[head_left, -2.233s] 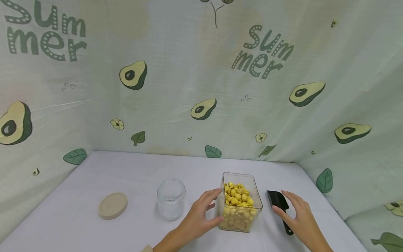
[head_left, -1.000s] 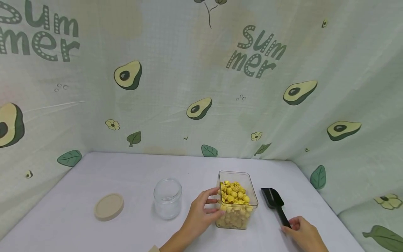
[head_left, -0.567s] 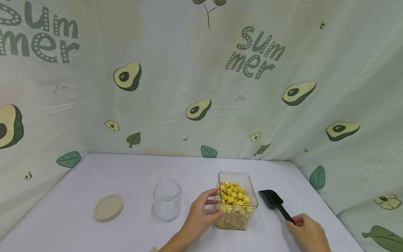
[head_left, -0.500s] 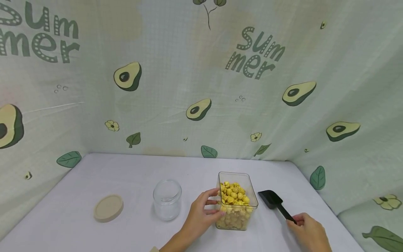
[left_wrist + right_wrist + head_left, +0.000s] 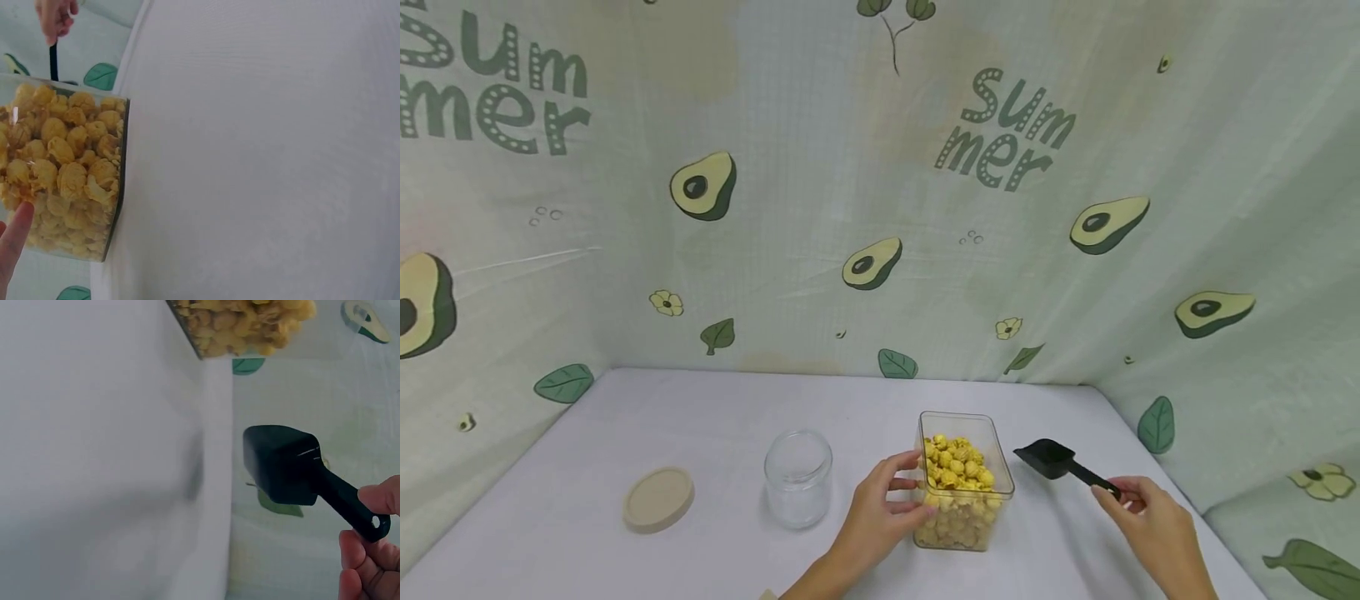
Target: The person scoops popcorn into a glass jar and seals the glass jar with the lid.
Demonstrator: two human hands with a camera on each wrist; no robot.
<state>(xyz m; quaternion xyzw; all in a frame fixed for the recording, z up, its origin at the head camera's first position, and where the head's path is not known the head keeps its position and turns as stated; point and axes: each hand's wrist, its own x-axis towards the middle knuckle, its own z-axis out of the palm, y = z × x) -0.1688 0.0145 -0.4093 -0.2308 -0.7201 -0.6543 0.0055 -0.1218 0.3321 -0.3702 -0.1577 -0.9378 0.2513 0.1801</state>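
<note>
right of the clear popcorn box (image 5: 955, 523), the right hand (image 5: 1153, 518) pinches a raised black scoop (image 5: 1049, 459) by its handle's (image 5: 1092, 477) end; the left hand (image 5: 880, 510) cups the box's left side. that end grip could let the scoop twist.

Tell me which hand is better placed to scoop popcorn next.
Right, I'd judge: the right hand holds the black scoop by its handle, raised beside the popcorn container. The left hand holds the container's opposite side, with no tool.

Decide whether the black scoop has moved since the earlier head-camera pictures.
Yes: against the popcorn container, the black scoop has risen off the table, its handle now farther right.
</note>
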